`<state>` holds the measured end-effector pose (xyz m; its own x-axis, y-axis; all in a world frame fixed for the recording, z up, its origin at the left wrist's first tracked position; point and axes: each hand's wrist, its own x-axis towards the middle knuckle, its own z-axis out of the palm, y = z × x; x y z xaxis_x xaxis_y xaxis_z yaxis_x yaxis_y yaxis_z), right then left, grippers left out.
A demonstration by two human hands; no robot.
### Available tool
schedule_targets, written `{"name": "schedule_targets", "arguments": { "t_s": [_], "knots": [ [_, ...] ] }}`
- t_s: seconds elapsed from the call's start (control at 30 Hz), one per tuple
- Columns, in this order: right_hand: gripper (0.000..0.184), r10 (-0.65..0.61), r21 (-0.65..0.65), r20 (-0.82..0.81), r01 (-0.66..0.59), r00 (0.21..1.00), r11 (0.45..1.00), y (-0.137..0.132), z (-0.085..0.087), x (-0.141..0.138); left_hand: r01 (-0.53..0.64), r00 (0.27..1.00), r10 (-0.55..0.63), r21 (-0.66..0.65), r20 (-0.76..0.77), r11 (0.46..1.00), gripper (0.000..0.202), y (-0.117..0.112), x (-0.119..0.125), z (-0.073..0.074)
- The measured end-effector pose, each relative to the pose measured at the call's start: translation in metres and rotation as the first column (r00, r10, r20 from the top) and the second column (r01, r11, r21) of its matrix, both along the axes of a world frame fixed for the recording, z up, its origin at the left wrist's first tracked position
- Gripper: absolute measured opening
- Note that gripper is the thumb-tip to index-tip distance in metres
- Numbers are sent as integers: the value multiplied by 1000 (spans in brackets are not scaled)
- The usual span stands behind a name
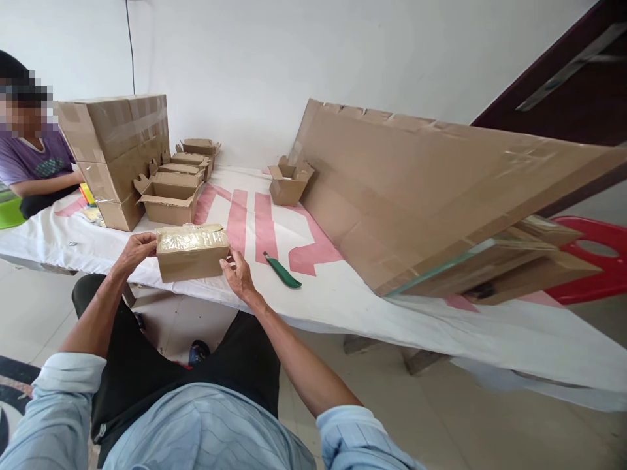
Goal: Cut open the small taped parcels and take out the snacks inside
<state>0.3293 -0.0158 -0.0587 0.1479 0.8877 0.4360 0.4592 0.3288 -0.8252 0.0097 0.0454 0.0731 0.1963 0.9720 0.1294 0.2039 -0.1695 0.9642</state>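
Between my two hands is a small closed cardboard box [192, 262], with shiny clear tape across its top. My left hand [138, 251] grips the box's left end, and my right hand [238, 274] holds its right end near the lower corner. The box is at the front edge of the cloth-covered table. Its underside is hidden. To the right of my right hand lies a green-handled knife or cutter [283, 271]. Just behind the held box stands an open cardboard box [169, 203] with its flaps up.
Stacked taped boxes [130, 140] rise at the left, beside several open boxes. Another open box [289, 186] stands against a large leaning cardboard sheet [416, 189]. A person in a purple shirt [36, 156] sits far left. A red plastic chair [602, 261] is at right.
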Motion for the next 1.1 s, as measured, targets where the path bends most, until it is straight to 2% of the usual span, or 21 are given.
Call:
{"name": "schedule_targets", "arguments": {
  "t_s": [0.23, 0.4, 0.47, 0.6, 0.77, 0.93, 1.0, 1.1],
  "knots": [
    [49, 2, 26, 40, -3, 999, 1000, -3, -7, -2, -62, 996, 65, 46, -56, 997, 44, 5, 3, -1],
    [47, 10, 26, 76, -12, 997, 1000, -4, -12, -4, -119, 990, 126, 113, -65, 987, 51, 6, 3, -2],
    [49, 16, 25, 89, -19, 996, 1000, -5, -12, -4, -87, 995, 90, 80, -31, 993, 58, 3, 5, -2],
    [55, 26, 26, 109, -29, 994, 999, -7, -12, -3, 15, 998, -11, -67, 64, 998, 71, -1, 12, -1],
    [56, 38, 17, 159, -41, 987, 999, -9, -12, 3, 6, 997, -1, -61, 81, 998, 76, 0, 16, -1],
    [45, 32, 31, 276, -42, 961, 999, -15, -12, 37, 22, 998, -24, 29, 64, 999, 70, -4, 14, -1],
    [41, -34, 54, 367, 15, 929, 998, -19, -14, 62, 26, 999, -30, 83, 36, 996, 66, -8, 13, -2],
    [37, -162, 48, 526, 161, 835, 986, -29, -18, 106, 18, 1000, -14, 163, -25, 987, 56, -15, 12, -6]
  ]
}}
